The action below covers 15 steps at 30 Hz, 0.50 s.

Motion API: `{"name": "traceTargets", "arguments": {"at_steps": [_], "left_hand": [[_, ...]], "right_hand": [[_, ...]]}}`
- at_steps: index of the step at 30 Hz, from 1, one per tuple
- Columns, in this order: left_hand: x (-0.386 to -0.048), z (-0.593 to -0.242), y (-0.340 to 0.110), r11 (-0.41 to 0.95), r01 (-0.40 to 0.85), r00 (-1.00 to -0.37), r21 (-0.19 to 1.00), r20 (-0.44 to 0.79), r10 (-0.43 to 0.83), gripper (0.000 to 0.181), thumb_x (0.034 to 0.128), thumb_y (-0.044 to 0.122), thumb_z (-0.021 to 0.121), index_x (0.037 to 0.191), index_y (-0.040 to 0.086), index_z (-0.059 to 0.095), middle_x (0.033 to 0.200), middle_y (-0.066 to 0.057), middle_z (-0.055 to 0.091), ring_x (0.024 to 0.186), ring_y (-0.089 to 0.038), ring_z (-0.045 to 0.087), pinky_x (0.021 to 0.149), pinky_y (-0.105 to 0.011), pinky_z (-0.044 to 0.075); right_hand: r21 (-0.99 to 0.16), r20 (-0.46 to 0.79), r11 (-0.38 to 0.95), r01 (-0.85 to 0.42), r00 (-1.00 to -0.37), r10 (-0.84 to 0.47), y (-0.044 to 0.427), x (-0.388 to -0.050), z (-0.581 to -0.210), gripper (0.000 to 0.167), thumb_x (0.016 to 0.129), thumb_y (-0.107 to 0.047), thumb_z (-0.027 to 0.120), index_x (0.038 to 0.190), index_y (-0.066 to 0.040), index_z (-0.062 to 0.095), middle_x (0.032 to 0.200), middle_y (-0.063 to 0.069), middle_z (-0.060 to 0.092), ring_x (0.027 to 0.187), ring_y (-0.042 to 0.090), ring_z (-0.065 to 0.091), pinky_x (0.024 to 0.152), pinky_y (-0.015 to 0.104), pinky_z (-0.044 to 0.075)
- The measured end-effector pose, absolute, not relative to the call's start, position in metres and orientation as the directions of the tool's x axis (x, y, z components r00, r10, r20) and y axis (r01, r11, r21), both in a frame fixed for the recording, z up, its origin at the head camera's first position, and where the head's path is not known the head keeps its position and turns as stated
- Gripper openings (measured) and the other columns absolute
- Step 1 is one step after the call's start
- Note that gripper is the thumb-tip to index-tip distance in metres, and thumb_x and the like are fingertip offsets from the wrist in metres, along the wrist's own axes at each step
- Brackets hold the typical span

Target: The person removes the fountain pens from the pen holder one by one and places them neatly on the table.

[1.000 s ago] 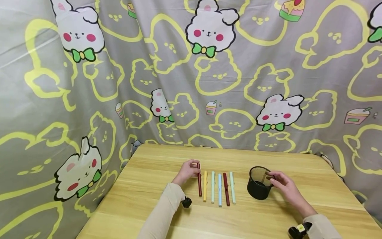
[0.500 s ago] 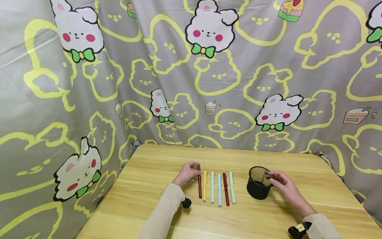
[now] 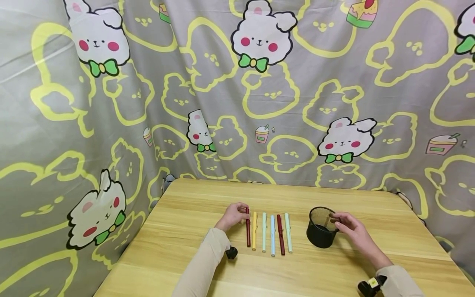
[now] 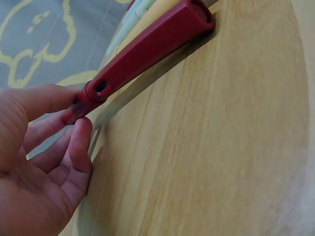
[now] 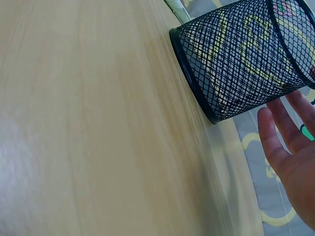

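My left hand (image 3: pixel 234 216) pinches the far end of a dark red pen (image 4: pixel 152 46) between thumb and fingers. The pen's near end lies low at the table, at the left of a row of pens. My right hand (image 3: pixel 352 231) holds the rim of a black mesh pen holder (image 3: pixel 322 236), which stands upright right of the row. In the right wrist view the lower fingers (image 5: pixel 270 135) hang loosely beside the mesh, and the grip at the rim is out of frame.
Beside the held pen lie a yellow pen (image 3: pixel 254 231), a mint pen (image 3: pixel 264 233), a light blue pen (image 3: pixel 273 236), another dark red pen (image 3: pixel 281 235) and another mint pen (image 3: pixel 288 233). A patterned curtain (image 3: pixel 222 103) hangs behind the wooden table (image 3: pixel 178 247).
My left hand and the dark red pen have shifted slightly towards the near side of the table. The right hand and the pen holder stay in place.
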<state>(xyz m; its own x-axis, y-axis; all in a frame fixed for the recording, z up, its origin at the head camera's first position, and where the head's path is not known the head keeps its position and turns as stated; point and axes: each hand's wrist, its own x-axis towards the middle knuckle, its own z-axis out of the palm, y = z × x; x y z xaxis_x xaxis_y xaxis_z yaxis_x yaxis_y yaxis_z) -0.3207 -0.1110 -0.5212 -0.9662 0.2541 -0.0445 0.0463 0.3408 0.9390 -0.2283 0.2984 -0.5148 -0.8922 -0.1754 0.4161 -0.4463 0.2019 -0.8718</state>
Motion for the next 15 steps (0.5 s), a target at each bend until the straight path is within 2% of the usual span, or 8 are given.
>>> {"name": "traceTargets", "arguments": {"at_steps": [7,15], "left_hand": [[-0.3211,-0.5216,-0.1098,0.405,0.082,-0.965,0.910,-0.030,0.262,0.038,0.0809,0.001,0.071,0.117,-0.007,0.059,0.090,-0.010,0.063,0.068,-0.015,0.059,0.051,-0.026,0.045],[-0.3210,-0.5200,-0.1079,0.471,0.113,-0.962,0.875,-0.023,0.273,0.039,0.0807,0.002,0.071,0.116,-0.006,0.059,0.092,-0.010,0.062,0.072,-0.017,0.060,0.053,-0.027,0.048]], "right_hand": [[-0.872,0.413,0.208,-0.443,-0.894,-0.173,0.2990,-0.2279,-0.5157,0.027,0.095,0.003,0.050,0.118,0.017,0.047,0.111,-0.002,0.062,0.098,0.005,0.058,0.075,0.017,0.050],[-0.870,0.409,0.221,-0.440,-0.896,-0.171,0.2999,-0.2281,-0.5162,0.027,0.096,0.002,0.050,0.119,0.015,0.048,0.112,-0.001,0.062,0.099,0.005,0.058,0.074,0.018,0.050]]}}
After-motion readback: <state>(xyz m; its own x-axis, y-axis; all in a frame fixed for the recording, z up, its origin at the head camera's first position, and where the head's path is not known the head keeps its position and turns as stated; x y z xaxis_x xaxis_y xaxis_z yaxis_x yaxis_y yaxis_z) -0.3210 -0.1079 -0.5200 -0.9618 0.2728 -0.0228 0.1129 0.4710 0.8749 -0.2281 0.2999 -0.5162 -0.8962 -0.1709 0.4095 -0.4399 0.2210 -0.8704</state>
